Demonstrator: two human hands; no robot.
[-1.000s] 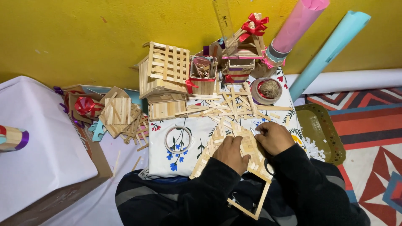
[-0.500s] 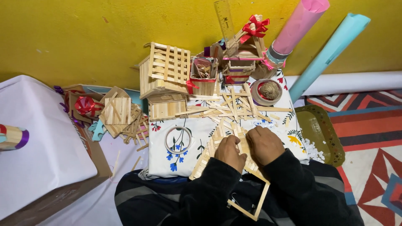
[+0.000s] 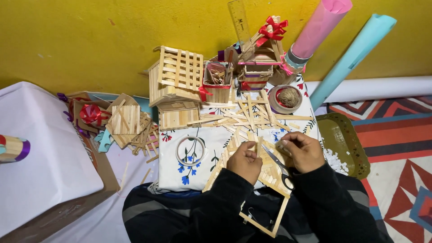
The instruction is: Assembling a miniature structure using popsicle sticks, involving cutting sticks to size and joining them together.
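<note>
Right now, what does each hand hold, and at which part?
The left hand pinches a thin wooden craft stick near its lower end. The right hand touches the flat stick panel; its hold cannot be told.

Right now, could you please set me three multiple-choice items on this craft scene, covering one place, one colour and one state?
1. Where does the roll of clear tape lie?
A. on the floral cloth
B. in the green tray
C. on the white box

2. What colour is the bow on the stick model by the wall?
A. blue
B. red
C. yellow

3. How do the scissors stand?
A. hanging on the wall
B. lying alone on the rug
C. between the left hand and right hand, over the stick frame

Answers: 1 A, the ring rests on the flower print. 2 B, its ribbon loops are red. 3 C, the blades show between both hands.
</note>
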